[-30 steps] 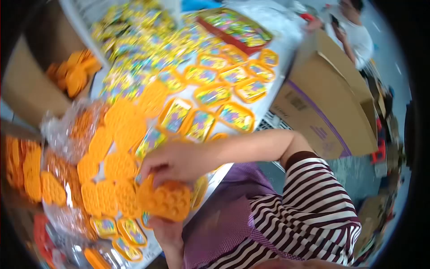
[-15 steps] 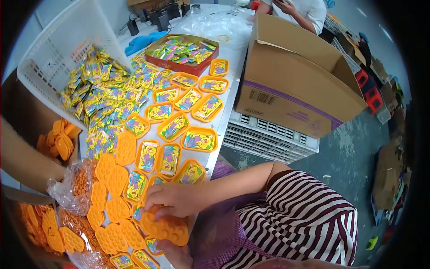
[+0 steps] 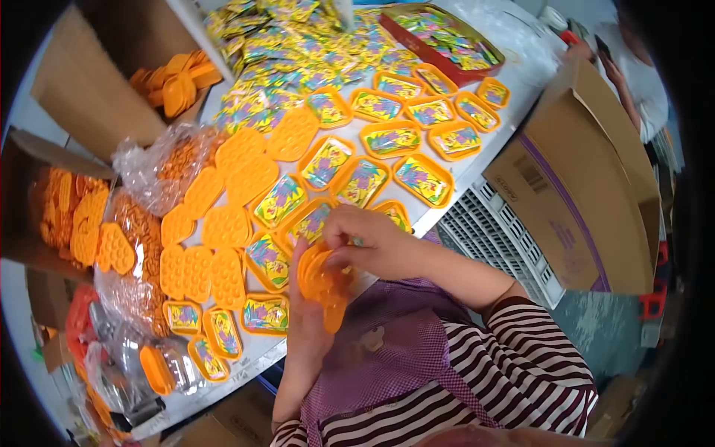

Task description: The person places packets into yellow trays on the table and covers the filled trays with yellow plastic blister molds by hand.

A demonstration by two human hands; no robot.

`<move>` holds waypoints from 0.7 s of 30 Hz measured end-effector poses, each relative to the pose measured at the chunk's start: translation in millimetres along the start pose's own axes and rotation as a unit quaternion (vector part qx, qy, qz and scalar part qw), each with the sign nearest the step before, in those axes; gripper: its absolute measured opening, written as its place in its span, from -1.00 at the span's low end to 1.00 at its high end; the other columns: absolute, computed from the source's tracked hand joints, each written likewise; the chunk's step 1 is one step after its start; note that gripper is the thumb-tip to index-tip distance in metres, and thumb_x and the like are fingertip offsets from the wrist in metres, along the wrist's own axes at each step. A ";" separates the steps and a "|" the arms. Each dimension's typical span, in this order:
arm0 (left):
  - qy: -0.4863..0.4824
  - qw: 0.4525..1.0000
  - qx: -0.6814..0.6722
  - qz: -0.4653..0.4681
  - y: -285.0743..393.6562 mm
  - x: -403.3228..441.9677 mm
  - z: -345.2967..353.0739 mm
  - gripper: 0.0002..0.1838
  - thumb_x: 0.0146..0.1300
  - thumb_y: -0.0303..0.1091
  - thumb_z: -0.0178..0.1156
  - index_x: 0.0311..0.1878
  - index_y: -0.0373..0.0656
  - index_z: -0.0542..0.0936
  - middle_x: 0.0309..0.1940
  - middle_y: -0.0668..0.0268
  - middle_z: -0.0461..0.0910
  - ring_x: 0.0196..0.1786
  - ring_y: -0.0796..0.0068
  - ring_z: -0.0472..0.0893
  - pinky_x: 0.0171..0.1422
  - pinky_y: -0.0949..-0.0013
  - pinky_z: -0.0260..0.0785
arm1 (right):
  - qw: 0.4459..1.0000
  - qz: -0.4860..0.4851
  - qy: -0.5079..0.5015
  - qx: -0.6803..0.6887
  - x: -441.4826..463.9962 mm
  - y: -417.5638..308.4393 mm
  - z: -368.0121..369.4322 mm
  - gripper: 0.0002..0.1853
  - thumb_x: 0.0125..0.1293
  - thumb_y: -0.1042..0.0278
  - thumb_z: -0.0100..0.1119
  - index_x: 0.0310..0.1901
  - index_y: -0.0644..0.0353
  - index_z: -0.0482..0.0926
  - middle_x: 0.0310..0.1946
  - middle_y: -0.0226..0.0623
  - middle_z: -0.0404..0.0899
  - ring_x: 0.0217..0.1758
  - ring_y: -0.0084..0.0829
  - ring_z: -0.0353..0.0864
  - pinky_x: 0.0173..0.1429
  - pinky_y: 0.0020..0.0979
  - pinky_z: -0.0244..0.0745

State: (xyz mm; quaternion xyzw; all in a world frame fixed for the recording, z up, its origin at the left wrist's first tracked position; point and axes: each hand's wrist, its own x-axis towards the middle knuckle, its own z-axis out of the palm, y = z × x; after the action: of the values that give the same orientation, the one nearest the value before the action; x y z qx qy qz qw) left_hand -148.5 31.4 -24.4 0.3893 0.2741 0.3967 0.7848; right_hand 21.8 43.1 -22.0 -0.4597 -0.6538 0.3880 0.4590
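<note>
Stack of orange pieces (image 3: 322, 283) sits in your half-curled left hand (image 3: 304, 316), by the surface (image 3: 261, 344)'s near edge; your right hand (image 3: 371, 240), fingers bent, touches it, grip unclear.

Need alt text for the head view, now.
A person's left hand and right hand hold orange pieces at the edge of a white table. Around them lie orange trays with yellow printed packets, heaped loose packets and other bumpy pieces; a large cardboard box stands at right.
</note>
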 end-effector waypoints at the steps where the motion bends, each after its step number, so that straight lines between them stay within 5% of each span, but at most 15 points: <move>1: -0.010 1.000 -0.017 -0.007 -1.4 0.7 -4.5 -0.05 0.18 0.11 0.15 0.42 -0.11 -0.15 0.30 0.16 0.14 0.26 0.28 0.33 0.30 0.23 0.22 | 1.000 -0.026 -0.002 -0.008 1.8 1.2 -2.7 -0.78 0.04 0.50 0.29 -0.38 0.18 0.39 -0.39 -0.36 0.43 -0.23 -0.37 0.46 -0.12 -0.37 0.34; 3: -0.034 0.999 -0.041 0.007 -4.7 3.2 -14.1 -0.08 0.19 0.09 0.15 0.42 -0.11 -0.12 0.30 0.17 0.16 0.25 0.29 0.34 0.29 0.22 0.21 | 0.997 -0.077 0.001 -0.026 4.4 2.3 -6.6 -0.78 0.04 0.52 0.28 -0.39 0.18 0.37 -0.37 -0.36 0.45 -0.20 -0.35 0.47 -0.08 -0.36 0.33; 7: -0.012 0.995 -0.102 0.001 2.1 15.8 -14.2 -0.23 0.24 0.07 0.08 0.37 -0.11 0.02 0.24 0.17 0.25 0.19 0.29 0.39 0.18 0.25 0.28 | 0.999 -0.006 0.046 0.026 12.0 -3.7 -16.2 -0.85 0.17 0.46 0.20 -0.38 0.18 0.38 -0.45 -0.38 0.43 -0.37 -0.51 0.45 -0.30 -0.42 0.37; 11: 0.015 0.995 -0.093 0.023 12.9 21.7 -26.4 -0.43 0.33 0.07 -0.12 0.27 -0.11 0.22 0.12 0.17 0.38 0.06 0.27 0.44 0.01 0.22 0.31 | 0.965 0.069 0.180 0.176 48.4 18.6 -55.1 -0.84 0.22 0.48 0.17 -0.26 0.21 0.36 -0.48 -0.44 0.45 -0.45 -0.60 0.49 -0.32 -0.56 0.42; 15: 0.055 0.990 -0.110 0.064 15.4 25.2 -35.0 -0.47 0.33 0.04 -0.11 0.23 -0.11 0.27 0.07 0.18 0.42 0.00 0.27 0.47 0.00 0.22 0.33 | 0.958 0.057 0.262 0.105 83.1 41.7 -96.8 -0.62 0.17 0.54 0.16 0.03 0.29 0.34 -0.46 -0.40 0.47 -0.49 -0.57 0.54 -0.40 -0.58 0.46; 18: 0.074 0.989 -0.109 0.064 19.7 22.9 -39.3 -0.47 0.35 0.07 -0.16 0.23 -0.07 0.27 0.07 0.16 0.42 -0.01 0.25 0.46 -0.04 0.18 0.31 | 0.957 0.111 0.256 0.083 106.1 49.9 -122.0 -0.50 0.20 0.56 0.10 0.20 0.26 0.28 -0.46 -0.38 0.47 -0.48 -0.54 0.57 -0.28 -0.54 0.55; 21: 0.072 0.989 -0.117 0.059 21.1 23.5 -42.3 -0.46 0.35 0.07 -0.15 0.25 -0.08 0.26 0.09 0.18 0.41 0.00 0.27 0.45 -0.01 0.19 0.32 | 0.956 0.135 0.261 0.009 123.7 81.5 -139.9 -0.51 0.20 0.57 0.08 0.20 0.26 0.31 -0.43 -0.32 0.50 -0.47 -0.52 0.60 -0.27 -0.53 0.58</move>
State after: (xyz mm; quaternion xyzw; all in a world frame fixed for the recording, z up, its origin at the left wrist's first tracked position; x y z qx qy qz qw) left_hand -175.9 75.7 -32.9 0.2810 0.2583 0.4983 0.7785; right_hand 156.3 196.0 -28.8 -0.6248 -0.4394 0.3195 0.5608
